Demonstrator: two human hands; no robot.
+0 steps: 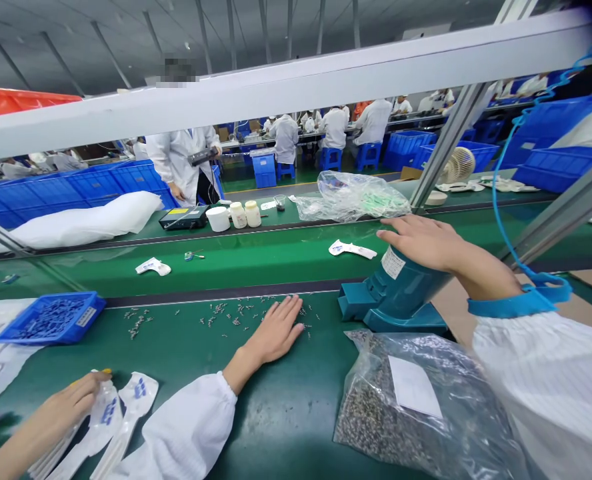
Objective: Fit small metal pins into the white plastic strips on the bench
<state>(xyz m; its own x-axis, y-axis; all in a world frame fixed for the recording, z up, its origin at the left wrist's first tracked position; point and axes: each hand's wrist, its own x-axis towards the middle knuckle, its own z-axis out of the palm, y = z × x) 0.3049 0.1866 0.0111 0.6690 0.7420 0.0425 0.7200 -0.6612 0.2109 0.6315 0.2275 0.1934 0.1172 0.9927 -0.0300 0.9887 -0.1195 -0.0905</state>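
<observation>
My left hand (276,330) lies flat on the green table, fingers stretched out, open, among several small loose screws (226,313). My right hand (421,241) rests palm down on top of a teal machine (391,297) with a white label, fingers extended and open, not gripping it. A blue strap (519,303) with a coiled blue cord circles my right wrist. In front of my right arm lies a clear plastic bag (376,407) full of small screws.
A co-worker's hand (66,407) at the lower left holds white plastic shells (126,407). A blue tray (51,319) of small parts sits at left. White parts (352,249) lie on the green conveyor belt. Beyond it are jars (239,215), a plastic bag (349,197) and blue crates.
</observation>
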